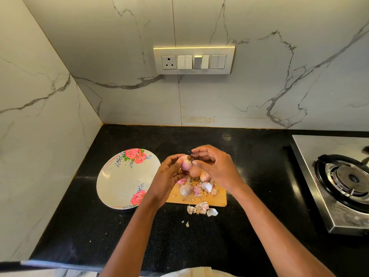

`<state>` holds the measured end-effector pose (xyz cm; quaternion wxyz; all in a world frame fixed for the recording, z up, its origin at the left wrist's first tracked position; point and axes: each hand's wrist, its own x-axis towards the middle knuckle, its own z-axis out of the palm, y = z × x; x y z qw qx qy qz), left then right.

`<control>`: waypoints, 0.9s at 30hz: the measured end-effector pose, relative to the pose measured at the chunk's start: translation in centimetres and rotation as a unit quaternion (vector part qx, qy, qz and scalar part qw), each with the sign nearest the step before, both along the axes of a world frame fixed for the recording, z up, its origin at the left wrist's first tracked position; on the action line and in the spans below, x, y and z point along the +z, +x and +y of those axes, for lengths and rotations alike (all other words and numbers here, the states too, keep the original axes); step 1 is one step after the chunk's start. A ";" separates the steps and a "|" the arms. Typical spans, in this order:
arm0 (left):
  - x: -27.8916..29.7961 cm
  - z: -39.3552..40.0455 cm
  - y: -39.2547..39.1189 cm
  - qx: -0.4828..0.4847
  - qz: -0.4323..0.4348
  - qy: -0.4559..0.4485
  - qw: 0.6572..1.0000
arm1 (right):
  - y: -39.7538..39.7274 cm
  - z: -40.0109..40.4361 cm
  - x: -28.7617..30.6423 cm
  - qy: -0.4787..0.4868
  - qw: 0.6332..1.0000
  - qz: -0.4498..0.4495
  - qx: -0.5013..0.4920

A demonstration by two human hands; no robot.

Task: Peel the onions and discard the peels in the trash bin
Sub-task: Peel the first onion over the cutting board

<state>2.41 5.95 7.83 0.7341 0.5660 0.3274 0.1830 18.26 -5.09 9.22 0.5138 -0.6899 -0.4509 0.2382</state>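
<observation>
Peeling underway: left hand (169,172) gripped onion (186,162) above cutting board (217,198); right hand (214,166) pinched its root end. Other onions (196,176), loose peels (201,208) remained; trash bin unseen, nothing discarded.

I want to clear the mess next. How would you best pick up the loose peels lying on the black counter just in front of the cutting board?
Probably from above, pinching the peel cluster together from its two sides. The pieces are thin, curled and lie flat on the counter, apart from the cutting board, so gather them inward first, then lift.
</observation>
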 end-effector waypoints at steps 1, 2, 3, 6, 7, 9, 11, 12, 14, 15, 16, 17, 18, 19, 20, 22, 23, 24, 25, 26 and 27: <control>0.1 0.0 0.0 0.001 0.000 0.004 1.000 | 0.0 0.0 0.0 0.000 1.000 -0.007 -0.003; 0.1 -0.1 0.0 -0.001 0.000 0.010 1.000 | 0.0 0.0 -0.1 0.001 1.000 -0.014 -0.005; 0.2 -0.1 0.0 -0.005 -0.001 0.016 1.000 | 0.0 0.0 -0.1 0.003 1.000 -0.023 -0.009; 0.3 0.1 -0.2 -0.031 0.015 0.038 0.999 | 0.1 -0.1 -0.2 0.010 0.998 -0.060 -0.022; 0.2 0.2 -0.2 -0.039 0.023 0.051 0.998 | 0.1 -0.1 -0.1 0.012 0.997 -0.073 -0.026; -0.1 0.4 -0.3 -0.043 0.030 0.068 0.996 | 0.1 0.0 0.0 0.018 0.995 -0.096 -0.029; 0.1 0.2 -0.4 -0.040 0.023 0.070 0.996 | -0.1 -0.1 0.0 0.019 0.993 -0.111 -0.029; 0.3 0.0 -0.4 -0.042 0.018 0.071 0.996 | -0.1 -0.1 0.0 0.016 0.993 -0.116 -0.031; 0.6 -0.3 -0.3 -0.051 0.012 0.074 0.996 | -0.1 -0.2 0.0 0.006 0.992 -0.125 -0.032; 0.7 -0.3 -0.3 -0.053 0.012 0.075 0.996 | -0.1 -0.2 -0.1 0.002 0.991 -0.126 -0.036; 0.8 -0.4 -0.2 -0.050 0.011 0.074 0.996 | -0.1 -0.2 -0.3 0.000 0.991 -0.125 -0.046; 0.8 -0.4 -0.1 -0.043 0.011 0.074 0.996 | 0.0 -0.2 -0.5 -0.001 0.991 -0.119 -0.060; 0.9 -0.3 -0.1 -0.037 0.014 0.074 0.996 | 0.1 -0.2 -0.6 -0.003 0.991 -0.111 -0.076; 0.9 -0.2 0.0 -0.033 0.017 0.074 0.997 | 0.3 -0.2 -0.8 -0.007 0.991 -0.101 -0.087; 1.0 -0.2 0.0 -0.032 0.020 0.075 0.996 | 0.4 -0.2 -1.0 -0.012 0.992 -0.093 -0.089; 0.9 0.0 0.0 -0.031 0.024 0.080 0.996 | 0.3 -0.4 -0.9 -0.016 0.994 -0.080 -0.072; 0.8 0.0 0.0 -0.028 0.026 0.082 0.996 | 0.2 -0.4 -0.8 -0.011 0.996 -0.071 -0.061; 0.8 0.0 0.0 -0.025 0.028 0.087 0.996 | 0.1 -0.4 -0.6 -0.003 0.997 -0.058 -0.052; 0.7 0.1 0.0 -0.023 0.027 0.091 0.995 | -0.1 -0.4 -0.4 0.005 0.998 -0.046 -0.044; 0.6 0.0 0.1 -0.021 0.025 0.095 0.995 | -0.2 -0.4 -0.2 0.012 0.999 -0.038 -0.036; 0.5 -0.1 0.2 -0.020 0.023 0.098 0.995 | -0.2 -0.4 -0.1 0.017 0.999 -0.040 -0.029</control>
